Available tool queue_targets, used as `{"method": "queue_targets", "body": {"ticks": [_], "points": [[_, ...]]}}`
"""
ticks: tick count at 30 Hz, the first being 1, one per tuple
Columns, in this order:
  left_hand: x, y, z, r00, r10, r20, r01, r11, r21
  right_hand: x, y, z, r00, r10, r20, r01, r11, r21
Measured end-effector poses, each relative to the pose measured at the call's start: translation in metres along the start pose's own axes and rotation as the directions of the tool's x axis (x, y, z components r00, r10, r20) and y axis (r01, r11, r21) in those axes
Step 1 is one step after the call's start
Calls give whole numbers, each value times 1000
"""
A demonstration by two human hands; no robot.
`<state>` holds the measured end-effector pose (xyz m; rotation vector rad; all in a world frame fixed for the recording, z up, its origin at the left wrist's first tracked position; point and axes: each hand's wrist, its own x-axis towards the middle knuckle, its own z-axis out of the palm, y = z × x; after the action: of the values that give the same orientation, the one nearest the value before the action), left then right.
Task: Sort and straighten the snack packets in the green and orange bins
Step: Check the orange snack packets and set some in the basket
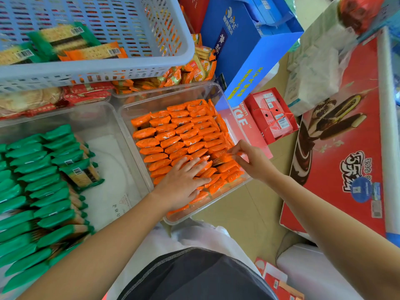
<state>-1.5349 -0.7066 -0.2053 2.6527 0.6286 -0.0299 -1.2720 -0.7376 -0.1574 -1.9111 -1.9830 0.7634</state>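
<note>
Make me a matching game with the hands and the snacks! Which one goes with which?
Things:
1. left hand
2. right hand
3. green packets
4. pale blue basket

Matches:
A. in the left clear bin
B. pinches one orange packet
C. up top, with cracker packets inside
D. lies flat on the orange packets

Pairs: 1-D, 2-B, 3-A, 4-C

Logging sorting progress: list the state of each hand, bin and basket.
Left hand: open, pressing flat on the orange snack packets.
Right hand: pinching one orange packet by the bin's right wall.
Clear plastic bin of orange packets: nearly full, rows mostly neat.
Clear plastic bin of green snack packets: partly filled, right side bare.
One green packet: lying flat, askew.
Pale blue slotted plastic basket: holds a few packets.
</note>
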Motion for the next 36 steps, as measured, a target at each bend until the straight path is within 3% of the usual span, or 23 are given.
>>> {"method": "queue_targets", "body": {"ticks": [6, 12, 15, 18, 20, 22, 23, 25, 27, 29, 30, 36], "points": [[0, 1, -2, 1000, -2, 20, 2, 1000, 12, 2, -2, 1, 997, 46, 66, -46, 999, -11], [-1, 2, -4, 998, -11, 55, 8, 999, 43, 4, -6, -4, 999, -30, 29, 31, 999, -30], [-1, 3, -5, 997, -18, 74, 13, 998, 65, 0, -11, -20, 998, -12, -54, 16, 996, 86], [0, 2, -5, 996, -21, 81, 17, 999, 49, -8, -14, -34, 990, 112, -88, -90, 970, 227], [0, 3, -6, 996, -26, 85, 23, 999, 34, -12, -17, -40, 964, 215, -156, -139, 910, 392], [3, 7, -9, 997, -75, 28, 78, 991, -108, -14, -22, -44, 930, 306, -205, -123, 782, 611], [4, 11, -13, 988, -153, -35, 137, 950, -279, -15, -26, -45, 915, 355, -194, -117, 691, 714], [11, 20, -26, 910, -395, -126, 212, 704, -678, -18, -31, -40, 898, 429, -98, -146, 502, 852], [20, 25, -40, 843, -537, -24, 193, 345, -919, -21, -34, -31, 902, 432, 8, -195, 390, 900], [27, 27, -48, 842, -529, 109, 152, 38, -988, -22, -34, -23, 907, 415, 75, -225, 327, 918], [29, 27, -50, 836, -535, 122, 129, -25, -991, -22, -34, -21, 905, 414, 92, -235, 308, 922], [20, 23, -46, 829, -556, 55, 31, -53, -998, -17, -42, -19, 893, 442, 86, -243, 311, 919]]}}
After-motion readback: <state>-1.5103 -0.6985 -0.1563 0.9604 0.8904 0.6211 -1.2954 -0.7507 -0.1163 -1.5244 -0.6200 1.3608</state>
